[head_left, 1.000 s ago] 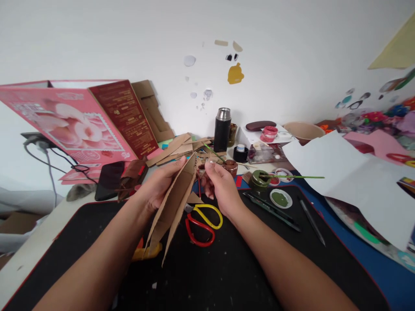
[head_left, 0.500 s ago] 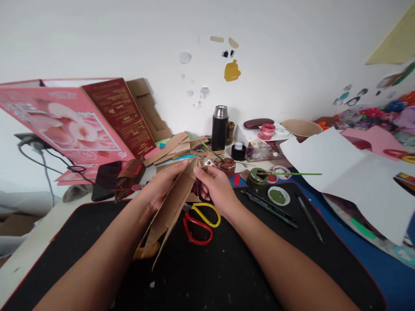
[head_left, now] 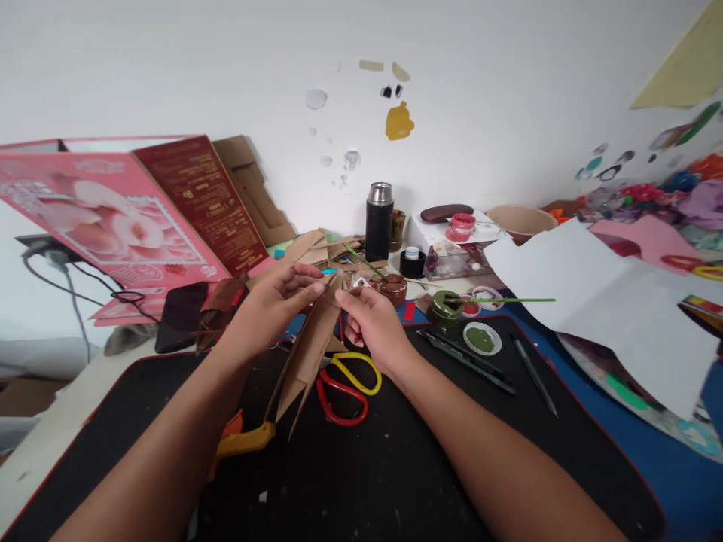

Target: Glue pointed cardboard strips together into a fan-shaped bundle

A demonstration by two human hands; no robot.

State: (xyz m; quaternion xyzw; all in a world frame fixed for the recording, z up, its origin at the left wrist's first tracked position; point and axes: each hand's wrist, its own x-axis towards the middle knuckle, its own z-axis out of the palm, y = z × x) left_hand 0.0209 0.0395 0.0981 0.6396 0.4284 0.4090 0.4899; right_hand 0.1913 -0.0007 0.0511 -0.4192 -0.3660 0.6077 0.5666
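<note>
A long strip of brown cardboard (head_left: pixel 309 340), folded lengthwise into a trough, slants above the black mat. My right hand (head_left: pixel 373 320) pinches its far end between thumb and fingers. At the strip's left edge is my left hand (head_left: pixel 276 301), its fingers stretched out and apart from the thumb; the thumb tip is close to the cardboard, and I cannot tell whether it touches. Scissors (head_left: pixel 347 395) with one red and one yellow handle lie below my right hand, their blades partly hidden by the strip. A yellow and orange handled tool (head_left: pixel 245 440) lies near my left forearm, partly covered.
Cardboard scraps (head_left: pixel 308 248), a black thermos (head_left: pixel 379 226) and open paint jars, one brown (head_left: pixel 394 290) and one green (head_left: pixel 444 310), stand behind my hands. Pens (head_left: pixel 468 361) and a green-paint lid (head_left: pixel 482 339) lie right. A pink box (head_left: pixel 113 218) and a phone (head_left: pixel 179 316) are left.
My left hand has lifted from around the cardboard's left side and opened its fingers. The cardboard strip has turned slightly, showing more of the yellow-handled tool. The right hand keeps its pinch.
</note>
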